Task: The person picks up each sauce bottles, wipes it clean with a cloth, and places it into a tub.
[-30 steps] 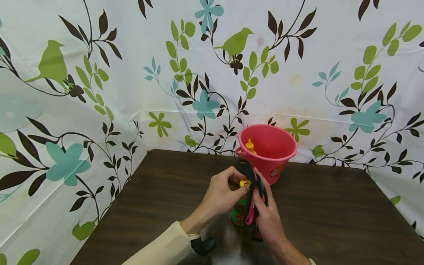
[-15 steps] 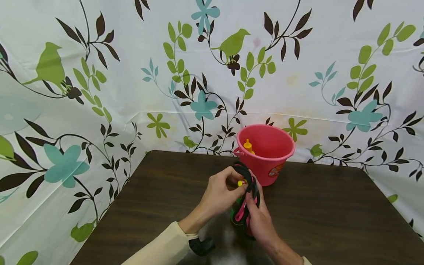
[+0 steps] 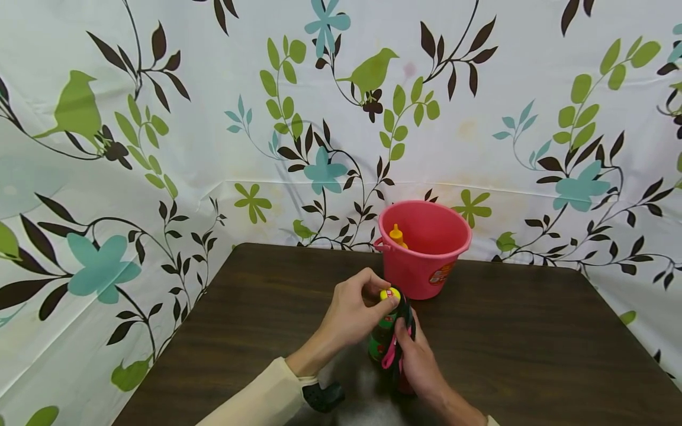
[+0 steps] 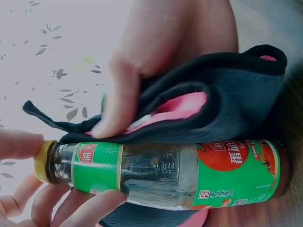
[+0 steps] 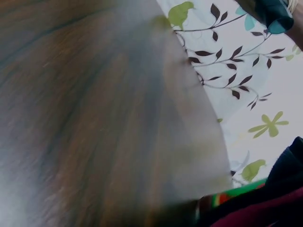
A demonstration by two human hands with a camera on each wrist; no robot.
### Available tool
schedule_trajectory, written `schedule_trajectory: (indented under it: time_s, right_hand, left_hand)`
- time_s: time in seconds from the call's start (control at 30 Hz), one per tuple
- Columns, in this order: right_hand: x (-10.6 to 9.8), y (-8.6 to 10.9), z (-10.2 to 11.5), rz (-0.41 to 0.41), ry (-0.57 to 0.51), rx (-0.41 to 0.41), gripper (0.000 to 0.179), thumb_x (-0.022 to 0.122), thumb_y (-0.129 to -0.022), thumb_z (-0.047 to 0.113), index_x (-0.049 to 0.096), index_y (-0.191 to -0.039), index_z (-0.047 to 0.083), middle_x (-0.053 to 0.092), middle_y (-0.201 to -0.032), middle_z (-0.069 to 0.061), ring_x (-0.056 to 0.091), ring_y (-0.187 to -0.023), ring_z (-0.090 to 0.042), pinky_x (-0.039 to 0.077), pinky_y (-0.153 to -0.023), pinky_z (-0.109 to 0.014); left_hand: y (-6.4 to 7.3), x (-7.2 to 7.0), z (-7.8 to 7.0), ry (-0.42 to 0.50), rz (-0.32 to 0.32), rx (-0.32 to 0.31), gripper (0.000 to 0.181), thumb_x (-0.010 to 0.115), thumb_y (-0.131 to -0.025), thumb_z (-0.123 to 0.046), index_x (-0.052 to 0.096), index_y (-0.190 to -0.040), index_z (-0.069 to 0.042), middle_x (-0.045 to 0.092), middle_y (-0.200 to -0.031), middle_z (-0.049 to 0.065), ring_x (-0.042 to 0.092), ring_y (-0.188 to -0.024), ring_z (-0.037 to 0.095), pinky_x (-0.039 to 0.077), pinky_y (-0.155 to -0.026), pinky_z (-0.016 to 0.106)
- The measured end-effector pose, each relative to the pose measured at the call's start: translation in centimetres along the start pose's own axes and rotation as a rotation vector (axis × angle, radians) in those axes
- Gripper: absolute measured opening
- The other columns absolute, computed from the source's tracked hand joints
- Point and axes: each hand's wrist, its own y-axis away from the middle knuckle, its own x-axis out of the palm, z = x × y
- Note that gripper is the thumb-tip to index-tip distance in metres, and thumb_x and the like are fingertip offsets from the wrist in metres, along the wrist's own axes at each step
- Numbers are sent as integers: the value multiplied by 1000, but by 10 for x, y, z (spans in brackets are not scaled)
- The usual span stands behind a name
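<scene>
Apparently midway through: the left hand [image 3: 348, 310] pinches the yellow cap [image 3: 390, 293] of a sauce bottle [image 4: 158, 177], upright between both hands, while the right hand [image 3: 421, 361] holds a black-and-pink cloth [image 4: 241, 94] along its side. The cap is on; the bottle's front is uncovered, so the work seems unfinished. Counted: one sauce bottle, one cloth and, on the counter [image 3: 522, 337] beyond the hands, one pink bucket [image 3: 407, 272] containing one visible yellow squeeze bottle [image 3: 396, 235].
</scene>
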Motion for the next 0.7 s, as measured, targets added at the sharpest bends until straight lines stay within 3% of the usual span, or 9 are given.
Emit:
schedule_trajectory:
  time_s: [0.1,0.2,0.27,0.37,0.47,0.53,0.63,0.7]
  right_hand:
    - [-9,-7,-20,35,-8,28,70,29,-113,56,14,-169,16,33,-167,-22,40,-147,-38,41,-117,-50]
    - [-27,-26,-60,48,-15,68,83,37,-108,66,14,-171,18,28,-172,-19,28,-156,-40,33,-123,-59]
    - [-39,-40,-87,55,2,75,85,39,-106,69,17,-171,19,27,-174,-17,25,-158,-39,32,-122,-59]
    - [-54,-56,-118,49,12,116,71,45,-105,69,39,-161,26,44,-162,-7,39,-149,-29,41,-111,-45]
    - [-60,-63,-126,55,47,131,56,46,-107,62,51,-147,23,51,-147,-5,45,-136,-24,42,-100,-38]
    - [-62,-65,-126,47,63,157,51,47,-108,59,54,-142,22,52,-143,-3,44,-135,-23,41,-100,-37]
    - [-63,-66,-122,33,71,202,53,50,-107,59,55,-145,23,53,-150,-3,41,-145,-25,40,-111,-46]
    - [-57,-58,-102,28,68,218,57,49,-107,58,53,-149,20,54,-155,-6,40,-150,-30,39,-116,-56]
  left_hand:
    - [0,-1,0,-2,0,-12,19,78,-96,-21,69,-112,-15,74,-98,2,67,-84,13,58,-69,23]
    - [1,-1,0,-3,1,-21,20,77,-96,-22,68,-113,-15,74,-99,1,67,-87,14,58,-70,24]
    - [1,-1,0,-4,2,-22,21,77,-96,-21,68,-113,-15,74,-100,1,66,-88,14,58,-70,24]
    - [1,0,0,-3,4,-18,21,77,-96,-21,68,-113,-14,75,-101,1,67,-88,13,59,-71,23]
    - [1,0,0,-1,6,-13,21,77,-96,-20,68,-114,-14,75,-101,2,68,-87,12,59,-72,23]
    - [1,1,1,0,10,-13,21,77,-96,-20,68,-114,-14,75,-102,2,68,-88,12,59,-72,23]
    - [1,1,1,4,14,-15,21,77,-96,-20,67,-114,-14,75,-104,2,68,-89,13,59,-73,23]
    - [1,0,1,6,13,-16,22,76,-96,-20,67,-115,-14,75,-104,2,68,-90,14,59,-73,22]
